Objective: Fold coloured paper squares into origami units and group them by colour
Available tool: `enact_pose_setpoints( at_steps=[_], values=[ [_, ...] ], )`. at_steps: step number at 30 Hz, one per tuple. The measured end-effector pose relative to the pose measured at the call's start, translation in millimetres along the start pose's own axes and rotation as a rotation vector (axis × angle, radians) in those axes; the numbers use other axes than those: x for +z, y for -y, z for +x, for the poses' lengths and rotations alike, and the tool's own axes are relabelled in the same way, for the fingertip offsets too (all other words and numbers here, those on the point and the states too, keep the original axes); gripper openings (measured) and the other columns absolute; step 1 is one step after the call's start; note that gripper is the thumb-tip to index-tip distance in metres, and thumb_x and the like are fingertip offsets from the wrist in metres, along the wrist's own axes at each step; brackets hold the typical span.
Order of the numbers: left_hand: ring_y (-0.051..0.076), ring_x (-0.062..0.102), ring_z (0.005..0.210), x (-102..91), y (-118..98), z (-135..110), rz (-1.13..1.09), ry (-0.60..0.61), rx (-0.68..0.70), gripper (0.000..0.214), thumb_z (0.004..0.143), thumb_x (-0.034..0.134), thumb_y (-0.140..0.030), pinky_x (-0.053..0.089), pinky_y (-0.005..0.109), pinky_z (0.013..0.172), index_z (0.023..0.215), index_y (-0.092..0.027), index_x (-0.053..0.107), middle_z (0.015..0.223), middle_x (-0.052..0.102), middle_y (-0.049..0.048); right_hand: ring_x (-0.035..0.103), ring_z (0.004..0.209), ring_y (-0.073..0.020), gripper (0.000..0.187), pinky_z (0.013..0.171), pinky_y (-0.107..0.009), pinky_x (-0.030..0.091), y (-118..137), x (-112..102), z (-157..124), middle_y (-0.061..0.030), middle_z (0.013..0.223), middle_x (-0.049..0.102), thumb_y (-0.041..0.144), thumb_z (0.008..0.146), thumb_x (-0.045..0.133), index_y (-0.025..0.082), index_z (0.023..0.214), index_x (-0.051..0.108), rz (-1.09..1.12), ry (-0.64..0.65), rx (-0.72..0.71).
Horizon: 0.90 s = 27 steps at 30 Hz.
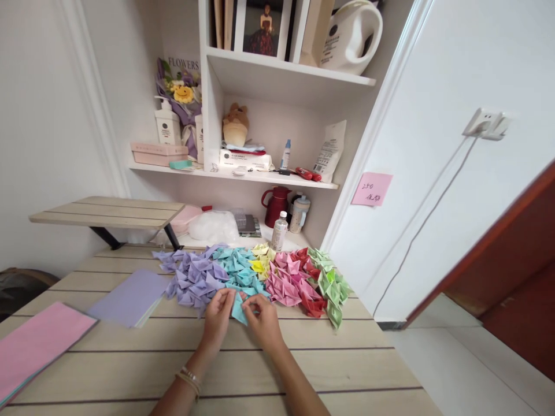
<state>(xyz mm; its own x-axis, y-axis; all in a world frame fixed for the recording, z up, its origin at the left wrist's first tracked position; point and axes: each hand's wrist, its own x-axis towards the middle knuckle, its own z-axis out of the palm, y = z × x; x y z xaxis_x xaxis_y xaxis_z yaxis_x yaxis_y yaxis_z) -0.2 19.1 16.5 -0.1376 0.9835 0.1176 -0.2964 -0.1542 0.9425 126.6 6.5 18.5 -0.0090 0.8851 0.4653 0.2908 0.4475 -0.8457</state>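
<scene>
Blue paper [238,311] is up now, between 2 hands on the near side of the folded pieces [237,261], over the table [329,364]! The left hand [219,315] pinches its left edge, thumb against fingertips; the right hand [262,318] pinches the right side, fingers curled. Purple sheets [130,296] lie to the left, pink sheets [45,344] nearer and farther left. This looks like folding, and here neatness should pay: a light, steady left pinch, edges matched first, then the right thumb pressed along the crease. Tugging could tear a corner.
</scene>
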Motion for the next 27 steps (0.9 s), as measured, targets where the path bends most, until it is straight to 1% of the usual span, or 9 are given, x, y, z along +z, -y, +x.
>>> enact_pose_setpoints(
  at_steps=[5, 8, 10, 12, 14, 16, 18, 22, 27],
  values=[
    [0.025, 0.064, 0.086, -4.7, -7.3, 4.0, -0.074, 0.248, -0.190, 0.045, 0.058, 0.072, -0.038, 0.051, 0.033, 0.073, 0.096, -0.016, 0.061, 0.092, 0.069, 0.0106, 0.053, 0.056, -0.0132, 0.017, 0.048, -0.021, 0.041, -7.6, -15.1, 6.0, -0.0038, 0.070, 0.060, 0.031, 0.076, 0.054, 0.016, 0.075, 0.063, 0.057, -0.035, 0.031],
    [0.023, 0.065, 0.078, -7.3, -2.4, 5.3, -0.052, 0.317, -0.194, 0.044, 0.052, 0.076, -0.032, 0.052, 0.031, 0.068, 0.091, -0.015, 0.064, 0.087, 0.070, 0.0080, 0.054, 0.056, -0.0132, 0.016, 0.047, -0.021, 0.040, -3.5, -21.1, 7.3, -0.0038, 0.069, 0.061, 0.030, 0.075, 0.057, 0.016, 0.074, 0.065, 0.031, 0.049, 0.012],
    [0.023, 0.065, 0.073, -8.0, 1.7, 5.9, -0.021, 0.290, -0.169, 0.038, 0.052, 0.077, -0.032, 0.052, 0.030, 0.064, 0.083, -0.014, 0.065, 0.078, 0.070, 0.0062, 0.056, 0.060, -0.0147, 0.016, 0.052, -0.022, 0.043, 2.1, -21.8, 6.7, -0.0042, 0.069, 0.062, 0.030, 0.075, 0.058, 0.017, 0.072, 0.067, 0.020, 0.111, -0.022],
    [0.022, 0.065, 0.069, -7.6, 4.1, 6.2, 0.002, 0.220, -0.169, 0.033, 0.052, 0.076, -0.033, 0.052, 0.030, 0.062, 0.075, -0.013, 0.065, 0.071, 0.069, 0.0042, 0.059, 0.067, -0.0166, 0.018, 0.058, -0.025, 0.045, 6.4, -20.0, 5.6, -0.0047, 0.072, 0.065, 0.031, 0.077, 0.056, 0.019, 0.075, 0.068, 0.055, 0.122, -0.030],
    [0.021, 0.064, 0.066, -6.5, 4.6, 6.0, -0.004, 0.137, -0.178, 0.030, 0.051, 0.076, -0.034, 0.053, 0.031, 0.061, 0.071, -0.014, 0.063, 0.068, 0.068, 0.0017, 0.061, 0.071, -0.0181, 0.019, 0.060, -0.026, 0.048, 6.9, -16.7, 4.6, -0.0055, 0.078, 0.067, 0.034, 0.075, 0.059, 0.019, 0.084, 0.067, 0.126, 0.103, 0.011],
    [0.018, 0.064, 0.064, -5.2, 4.1, 5.4, -0.028, 0.087, -0.177, 0.029, 0.050, 0.076, -0.033, 0.054, 0.030, 0.060, 0.067, -0.015, 0.062, 0.065, 0.067, -0.0003, 0.062, 0.071, -0.0193, 0.030, 0.057, -0.027, 0.049, 3.4, -12.7, 4.0, -0.0061, 0.080, 0.068, 0.036, 0.068, 0.067, 0.019, 0.092, 0.064, 0.196, 0.081, 0.073],
    [0.016, 0.063, 0.061, -4.1, 3.6, 4.6, -0.042, 0.068, -0.171, 0.028, 0.050, 0.076, -0.033, 0.054, 0.028, 0.060, 0.065, -0.015, 0.061, 0.061, 0.066, -0.0013, 0.063, 0.067, -0.0194, 0.035, 0.055, -0.027, 0.050, -1.9, -9.2, 3.6, -0.0061, 0.076, 0.068, 0.037, 0.063, 0.071, 0.017, 0.090, 0.064, 0.242, 0.046, 0.125],
    [0.015, 0.063, 0.057, -2.7, 2.0, 3.6, -0.024, 0.043, -0.182, 0.029, 0.050, 0.076, -0.034, 0.054, 0.027, 0.060, 0.066, -0.014, 0.062, 0.060, 0.066, -0.0004, 0.062, 0.055, -0.0178, 0.027, 0.052, -0.027, 0.050, -9.1, -6.0, 3.1, -0.0052, 0.064, 0.067, 0.040, 0.064, 0.069, 0.015, 0.074, 0.065, 0.280, 0.003, 0.163],
    [0.016, 0.065, 0.061, -5.4, -1.5, 7.0, -0.090, -0.060, -0.157, 0.039, 0.049, 0.077, -0.034, 0.056, 0.028, 0.060, 0.078, -0.015, 0.060, 0.067, 0.067, -0.0006, 0.065, 0.069, -0.0222, 0.028, 0.061, -0.031, 0.052, -8.4, -14.9, 5.3, -0.0069, 0.076, 0.070, 0.038, 0.066, 0.068, 0.018, 0.084, 0.067, 0.229, 0.030, 0.092]
  ],
)
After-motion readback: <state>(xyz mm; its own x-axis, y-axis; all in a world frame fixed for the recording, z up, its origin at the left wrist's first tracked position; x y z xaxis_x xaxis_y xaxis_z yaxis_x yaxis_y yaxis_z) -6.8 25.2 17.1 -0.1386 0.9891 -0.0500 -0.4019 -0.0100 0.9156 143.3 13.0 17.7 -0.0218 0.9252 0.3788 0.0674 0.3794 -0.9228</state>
